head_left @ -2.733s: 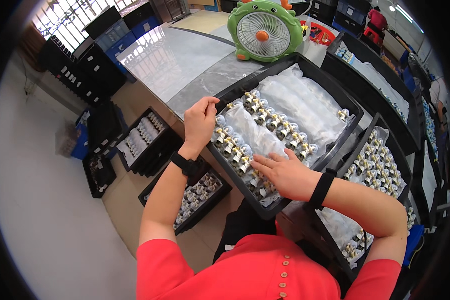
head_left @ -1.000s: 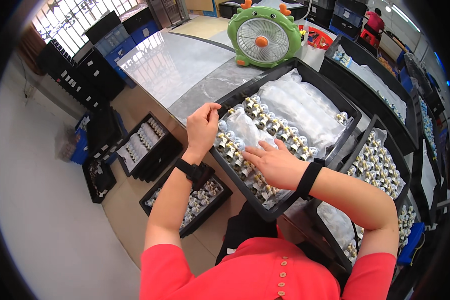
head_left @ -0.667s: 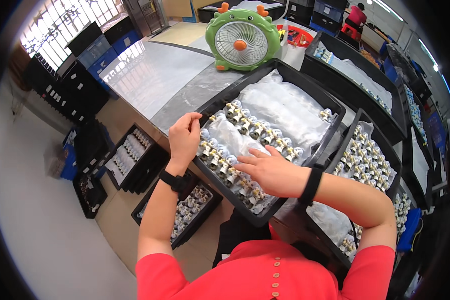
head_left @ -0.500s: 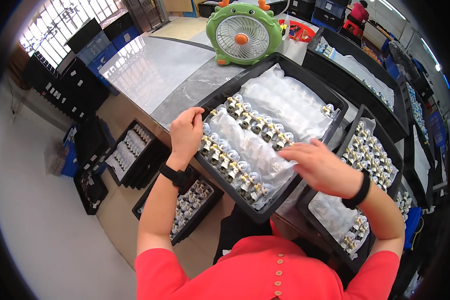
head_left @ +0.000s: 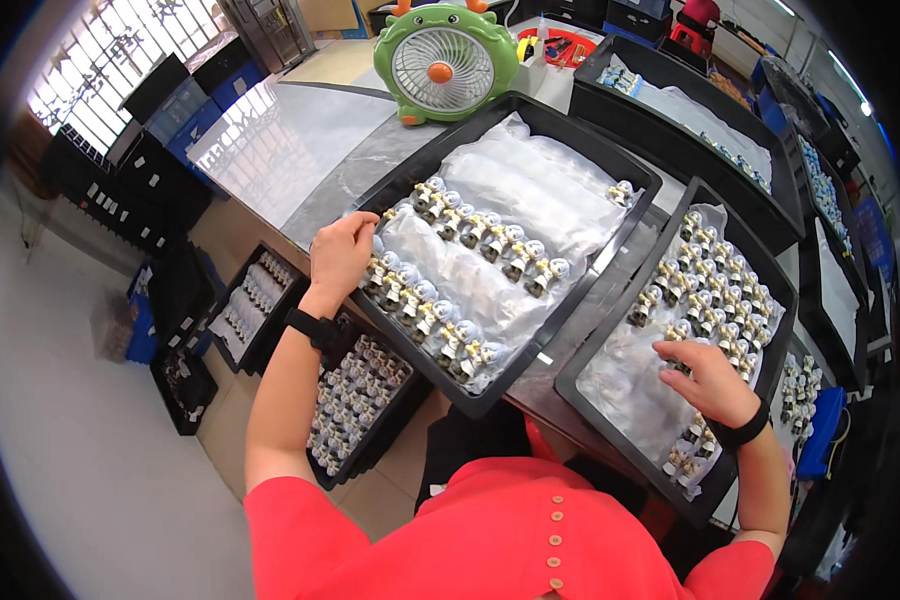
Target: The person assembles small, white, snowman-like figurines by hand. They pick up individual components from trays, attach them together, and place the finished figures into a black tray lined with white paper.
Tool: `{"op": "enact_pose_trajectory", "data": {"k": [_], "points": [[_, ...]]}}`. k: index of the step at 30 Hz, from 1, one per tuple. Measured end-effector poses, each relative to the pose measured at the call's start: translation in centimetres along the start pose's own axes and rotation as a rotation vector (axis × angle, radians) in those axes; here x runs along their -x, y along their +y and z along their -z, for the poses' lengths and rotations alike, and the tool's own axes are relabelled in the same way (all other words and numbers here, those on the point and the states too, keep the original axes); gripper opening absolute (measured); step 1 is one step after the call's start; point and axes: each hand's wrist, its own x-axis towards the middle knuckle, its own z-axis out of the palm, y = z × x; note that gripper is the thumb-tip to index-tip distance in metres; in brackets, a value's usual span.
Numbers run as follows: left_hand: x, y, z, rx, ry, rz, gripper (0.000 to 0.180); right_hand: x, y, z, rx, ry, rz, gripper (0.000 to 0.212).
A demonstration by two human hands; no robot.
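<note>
A black tray [head_left: 480, 400] in the middle holds rows of small figurines [head_left: 425, 310] with pale blue hair, with white tissue sheets [head_left: 470, 270] between them. My left hand [head_left: 342, 255] is closed at this tray's left corner, fingers bent over the rim; its fingertips are partly hidden. My right hand [head_left: 708, 382] hovers over a second black tray [head_left: 595, 400] on the right. Its thumb and fingers are apart with nothing between them, close to the figurines [head_left: 715, 300] standing there and above crumpled tissue [head_left: 630, 385].
A green fan [head_left: 440, 70] stands on the table [head_left: 290, 150] beyond the middle tray. Another long black tray [head_left: 690, 130] lies at the back right. Stacked trays of figurines [head_left: 360, 400] stand on the floor at left. A red basin [head_left: 570, 50] holds tools.
My right hand has left the tissue in the middle tray and moved right, over the right-hand tray. My left hand stays at the middle tray's corner. The view has shifted slightly.
</note>
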Motion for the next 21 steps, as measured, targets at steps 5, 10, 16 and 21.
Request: {"op": "enact_pose_trajectory", "data": {"k": [5,10,16,21], "points": [[0.7,1.4,0.5,-0.154,-0.283,-0.262,0.029,-0.1,1.6,-1.5,0.048,-0.001,0.090,0.034],[1.8,5.2,-0.3,-0.162,-0.693,-0.433,0.054,0.0,1.3,-2.2,-0.027,0.016,0.086,0.034],[1.7,5.9,0.1,-0.226,-0.844,-0.373,0.061,0.1,1.9,-2.7,-0.048,0.045,0.145,0.033],[1.7,5.6,0.2,-0.231,-0.852,-0.392,0.059,-0.3,2.0,-2.5,-0.040,0.027,0.156,0.033]]}}
